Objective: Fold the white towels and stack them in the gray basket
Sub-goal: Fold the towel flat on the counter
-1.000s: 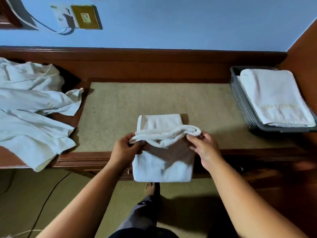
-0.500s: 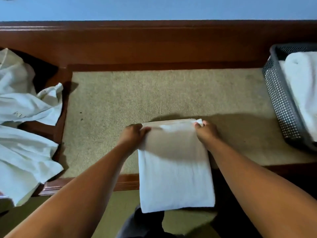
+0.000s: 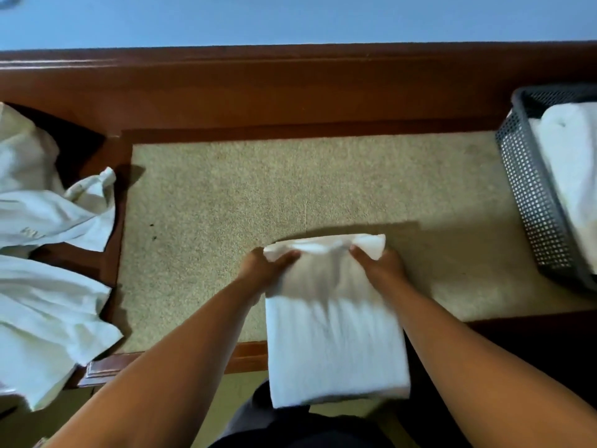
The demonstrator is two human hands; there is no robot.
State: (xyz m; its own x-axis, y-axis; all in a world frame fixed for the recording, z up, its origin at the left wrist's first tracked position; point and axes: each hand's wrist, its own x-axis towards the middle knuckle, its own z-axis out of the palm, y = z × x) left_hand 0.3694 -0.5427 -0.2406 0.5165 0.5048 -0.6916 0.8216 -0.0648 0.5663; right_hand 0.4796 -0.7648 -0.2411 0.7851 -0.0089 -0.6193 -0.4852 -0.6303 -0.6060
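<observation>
Basket [image 3: 529,195]: folded towels [image 3: 575,163] inside | left hand [image 3: 261,270], right hand [image 3: 386,266]: each grips white towel [image 3: 332,344]

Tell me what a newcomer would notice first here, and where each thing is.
Front and center, the left hand and right hand grip the far corners of a partly folded white towel overhanging the near edge. At the right edge stands the gray basket with a folded towel inside; a heap of rumpled white towels lies on the left.
</observation>
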